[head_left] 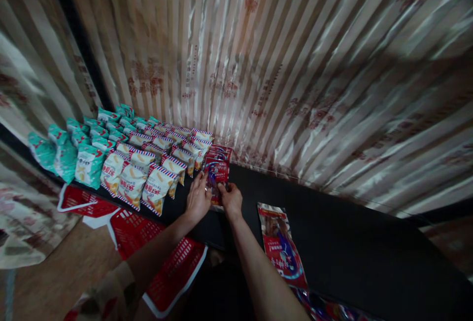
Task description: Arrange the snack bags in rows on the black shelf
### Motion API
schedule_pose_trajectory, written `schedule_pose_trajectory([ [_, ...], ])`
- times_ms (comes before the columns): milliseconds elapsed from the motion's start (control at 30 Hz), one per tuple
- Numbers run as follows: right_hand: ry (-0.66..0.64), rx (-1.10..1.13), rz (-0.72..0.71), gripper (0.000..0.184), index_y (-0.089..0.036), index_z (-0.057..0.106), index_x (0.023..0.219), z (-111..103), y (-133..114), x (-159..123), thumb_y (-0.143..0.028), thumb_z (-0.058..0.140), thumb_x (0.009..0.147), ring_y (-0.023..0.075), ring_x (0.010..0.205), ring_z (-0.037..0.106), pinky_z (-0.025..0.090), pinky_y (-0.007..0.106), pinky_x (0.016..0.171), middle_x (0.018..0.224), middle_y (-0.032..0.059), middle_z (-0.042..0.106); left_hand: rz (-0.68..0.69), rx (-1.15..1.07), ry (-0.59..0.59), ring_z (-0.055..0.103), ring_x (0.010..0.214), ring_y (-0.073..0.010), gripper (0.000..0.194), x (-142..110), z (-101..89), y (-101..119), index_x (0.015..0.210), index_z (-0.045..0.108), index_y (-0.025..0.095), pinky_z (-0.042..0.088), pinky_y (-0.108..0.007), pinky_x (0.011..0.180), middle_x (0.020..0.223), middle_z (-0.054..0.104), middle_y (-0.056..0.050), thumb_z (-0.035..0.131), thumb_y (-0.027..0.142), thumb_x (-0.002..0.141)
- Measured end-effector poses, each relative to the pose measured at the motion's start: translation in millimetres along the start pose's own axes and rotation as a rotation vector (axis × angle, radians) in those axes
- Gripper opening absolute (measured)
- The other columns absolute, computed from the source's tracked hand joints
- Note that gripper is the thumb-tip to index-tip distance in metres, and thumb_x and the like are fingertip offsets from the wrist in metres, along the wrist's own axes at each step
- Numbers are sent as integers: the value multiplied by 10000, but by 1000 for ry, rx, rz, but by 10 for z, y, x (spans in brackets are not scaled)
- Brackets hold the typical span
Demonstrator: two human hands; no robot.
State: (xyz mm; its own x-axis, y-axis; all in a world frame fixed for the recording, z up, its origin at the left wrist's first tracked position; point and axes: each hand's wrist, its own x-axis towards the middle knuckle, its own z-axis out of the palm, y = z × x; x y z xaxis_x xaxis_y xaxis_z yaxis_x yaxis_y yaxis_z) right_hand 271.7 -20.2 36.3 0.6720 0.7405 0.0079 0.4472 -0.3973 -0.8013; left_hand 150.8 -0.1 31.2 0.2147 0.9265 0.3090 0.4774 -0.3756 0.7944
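Observation:
Both hands are on a red flat snack packet with a purple picture, at the front of a short row of like packets. My left hand grips its left edge, a ring on one finger. On the packet's lower right, my right hand has its thumb over the front and fingers curled. Behind it, other red packets stand in line toward the curtain. Directly left are rows of white chip bags with striped edges. Another red packet lies flat on the black shelf at my right.
Several teal snack bags fill the shelf's left end. Red plastic baskets with white handles are below the front edge. A pleated, printed curtain hangs behind the shelf. More shiny packets show at the bottom right.

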Motion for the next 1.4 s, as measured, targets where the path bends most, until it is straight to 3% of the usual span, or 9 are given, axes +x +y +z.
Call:
schedule_pose_trajectory([
  [400,86,-130,-7,246,-183,662,876,192,-194,289,-383,568,769,225,787,649,445,290,663,844,99,706,145,134,-90,297,1351,-247,442,355,102,-168,1242,530,220,276,-424,1111,1382,467,-64,482,155,808],
  [833,94,-112,-117,541,-130,470,1254,358,-206,276,-309,569,754,272,916,617,441,333,744,1071,173,610,242,201,-98,207,1388,-270,450,419,215,-322,1246,508,117,232,-471,1126,1419,408,-141,439,147,802],
  [1033,30,-220,-110,546,-135,444,1300,339,-228,260,-351,522,804,283,926,603,439,354,739,1088,184,567,279,186,-108,218,1383,-258,442,476,316,-383,1262,489,69,236,-458,1128,1412,402,-184,350,129,847],
  [1233,168,-182,-203,484,-83,495,1253,360,-84,425,-367,356,886,281,1158,477,361,384,951,1232,206,515,272,131,-86,247,1373,-276,425,454,348,-382,1243,504,79,224,-459,1130,1404,412,-188,417,188,842],
  [1400,52,-137,-259,448,-88,524,1226,441,24,551,-299,290,909,247,1172,486,314,380,1007,1232,173,559,248,100,-93,263,1366,-288,423,454,371,-387,1236,506,98,214,-466,1131,1408,409,-181,454,197,828],
])
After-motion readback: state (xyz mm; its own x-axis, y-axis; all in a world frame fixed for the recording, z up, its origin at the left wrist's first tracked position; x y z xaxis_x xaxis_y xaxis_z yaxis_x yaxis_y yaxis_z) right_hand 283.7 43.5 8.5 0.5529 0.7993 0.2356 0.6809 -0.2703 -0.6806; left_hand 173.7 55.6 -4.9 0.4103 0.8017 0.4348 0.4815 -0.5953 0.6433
